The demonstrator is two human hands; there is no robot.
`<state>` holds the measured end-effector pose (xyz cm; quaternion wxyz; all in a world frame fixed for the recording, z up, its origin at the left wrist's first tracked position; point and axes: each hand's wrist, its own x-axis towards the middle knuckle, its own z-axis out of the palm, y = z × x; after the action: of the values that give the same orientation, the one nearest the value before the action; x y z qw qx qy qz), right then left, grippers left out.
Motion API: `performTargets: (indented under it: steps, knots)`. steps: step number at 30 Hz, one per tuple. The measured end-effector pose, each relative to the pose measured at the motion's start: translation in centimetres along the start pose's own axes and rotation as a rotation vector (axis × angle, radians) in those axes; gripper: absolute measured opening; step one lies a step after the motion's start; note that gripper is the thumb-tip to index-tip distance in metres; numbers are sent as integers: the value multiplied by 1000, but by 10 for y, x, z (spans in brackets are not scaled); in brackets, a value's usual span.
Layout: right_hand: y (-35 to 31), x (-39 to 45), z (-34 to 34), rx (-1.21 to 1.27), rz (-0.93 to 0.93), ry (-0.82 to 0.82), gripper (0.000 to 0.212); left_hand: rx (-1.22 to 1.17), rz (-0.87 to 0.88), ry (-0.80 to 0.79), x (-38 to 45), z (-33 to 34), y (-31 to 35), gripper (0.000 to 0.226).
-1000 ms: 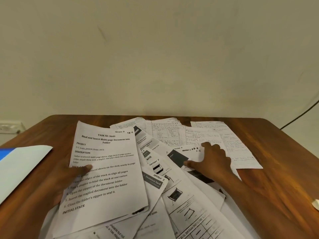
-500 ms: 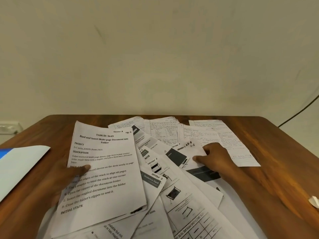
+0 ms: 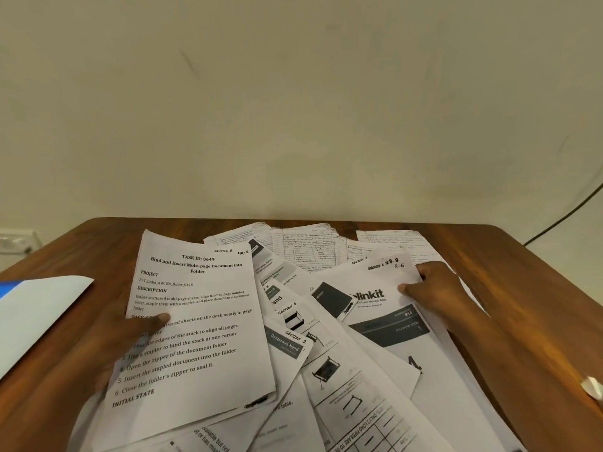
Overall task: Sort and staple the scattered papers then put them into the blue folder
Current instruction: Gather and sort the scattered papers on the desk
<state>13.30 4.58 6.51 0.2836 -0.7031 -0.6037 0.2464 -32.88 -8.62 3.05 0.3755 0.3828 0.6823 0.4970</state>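
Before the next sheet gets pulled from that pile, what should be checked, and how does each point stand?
1. Left hand holds the Task ID sheet, thumb on top: ok.
2. Right hand pinches the blinkit sheet at its edge: ok.
3. Section labels readable on both sheets: ok.
4. Pile in page order: not ok, sheets fan out overlapping.
5. Stapler within reach: cannot tell, none in view.
6. Folder nearby at the left table edge: ok; open or closed: cannot tell.

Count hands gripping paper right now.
2. Left hand holds the Task ID 3649 sheet at its left edge, thumb on top; right hand pinches the blinkit sheet near its top right corner.
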Motion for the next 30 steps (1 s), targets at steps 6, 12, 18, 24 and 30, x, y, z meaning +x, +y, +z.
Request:
performTargets:
  steps: [6,12,18,24,30]
  knots:
    - [0,0,-16,23,55,28,49,-16,29,19,3,2,0,30]
    - [0,3,-25,136,128,15,52,-14,26,-5,7,1,-4,37]
    - [3,3,-30,232,129,9,40,-20,66,-26,10,2,-5,30]
    - [2,2,-36,375,121,-22,28,-32,63,-36,13,-1,-9,34]
    - [6,2,-39,492,89,-12,23,-50,53,-53,22,-4,-18,28]
